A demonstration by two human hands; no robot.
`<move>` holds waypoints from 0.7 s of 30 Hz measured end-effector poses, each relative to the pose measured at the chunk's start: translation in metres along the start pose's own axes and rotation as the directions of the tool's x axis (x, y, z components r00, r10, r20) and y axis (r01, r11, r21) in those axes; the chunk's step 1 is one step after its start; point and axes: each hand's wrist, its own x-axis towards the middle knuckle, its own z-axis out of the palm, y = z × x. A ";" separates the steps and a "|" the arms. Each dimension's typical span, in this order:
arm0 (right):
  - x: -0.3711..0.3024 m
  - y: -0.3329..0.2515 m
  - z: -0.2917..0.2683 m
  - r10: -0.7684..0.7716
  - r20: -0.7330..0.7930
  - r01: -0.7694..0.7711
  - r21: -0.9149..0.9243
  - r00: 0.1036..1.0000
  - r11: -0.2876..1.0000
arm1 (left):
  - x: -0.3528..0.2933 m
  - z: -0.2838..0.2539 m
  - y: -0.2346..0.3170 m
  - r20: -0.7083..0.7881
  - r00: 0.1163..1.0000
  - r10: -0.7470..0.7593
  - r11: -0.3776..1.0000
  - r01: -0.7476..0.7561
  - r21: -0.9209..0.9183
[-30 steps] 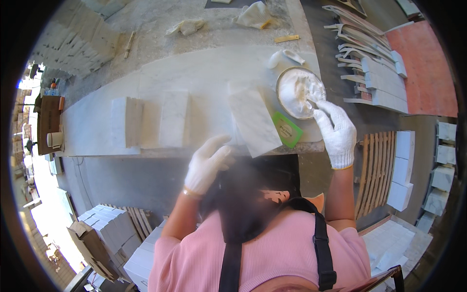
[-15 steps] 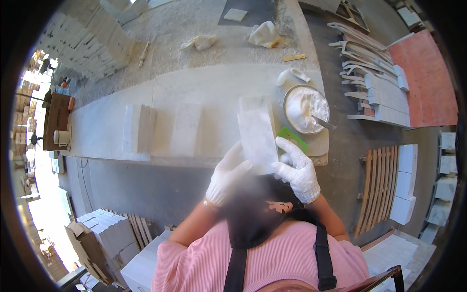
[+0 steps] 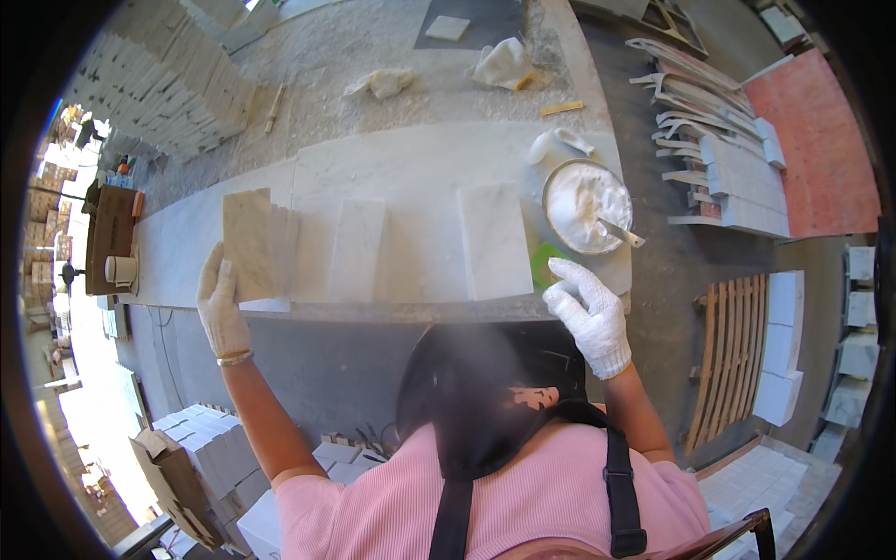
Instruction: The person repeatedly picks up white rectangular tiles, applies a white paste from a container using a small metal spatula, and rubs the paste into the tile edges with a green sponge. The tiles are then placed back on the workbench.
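Left hand [image 3: 222,303] grips marble tile [image 3: 248,245] left of paste bowl [image 3: 586,205]; right hand [image 3: 590,313] open; tile could slip, loosely pinched

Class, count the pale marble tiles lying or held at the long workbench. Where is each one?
3: one tile held in the left hand over a small stack, possibly hiding others; one mid-bench; one beside the paste bowl.

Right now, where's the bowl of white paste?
In the head view, the bowl of white paste sits at the bench's right end, just beyond the right hand and right of the nearest marble tile.
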 end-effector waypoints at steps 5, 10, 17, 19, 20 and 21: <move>0.007 0.019 -0.001 0.001 -0.064 -0.005 -0.056 0.998 0.998 | 0.064 -0.043 -0.043 0.044 0.982 -0.186 0.974 0.178 0.141; 0.008 0.018 0.005 0.082 0.003 -0.082 -0.069 0.997 0.994 | 0.069 -0.033 -0.049 0.014 1.000 0.013 0.833 -0.019 0.554; 0.012 0.008 0.011 0.011 0.067 0.002 -0.196 0.998 0.981 | -0.030 0.089 0.017 0.305 0.825 0.475 0.738 -0.562 0.373; 0.012 0.010 0.011 -0.027 0.081 0.044 -0.222 0.996 0.974 | -0.072 0.141 0.029 0.577 0.668 0.470 0.640 -0.708 0.298; 0.011 0.011 0.011 -0.022 0.090 0.042 -0.224 0.996 0.974 | -0.084 0.167 0.032 0.729 0.475 0.492 0.550 -0.819 0.163; 0.010 0.013 0.011 -0.032 0.090 0.052 -0.229 0.995 0.972 | -0.096 0.194 0.035 0.797 0.372 0.475 0.502 -0.859 0.102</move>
